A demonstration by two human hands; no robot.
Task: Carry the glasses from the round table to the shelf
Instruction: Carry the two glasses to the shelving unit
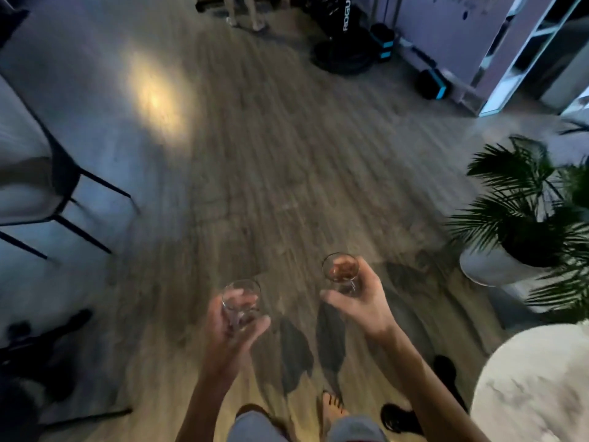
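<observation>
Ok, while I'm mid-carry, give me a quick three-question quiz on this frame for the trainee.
1. True or false: the left hand holds a glass.
2. The right hand holds: A) a glass B) a plate C) nothing.
3. Fill in: the potted plant stands on the person's ___ side.
Key: 1 true; 2 A, the second glass; 3 right.

You can read one word only: "ROGUE", in white letters running sideways down the black stand (pixel 346 17).
</observation>
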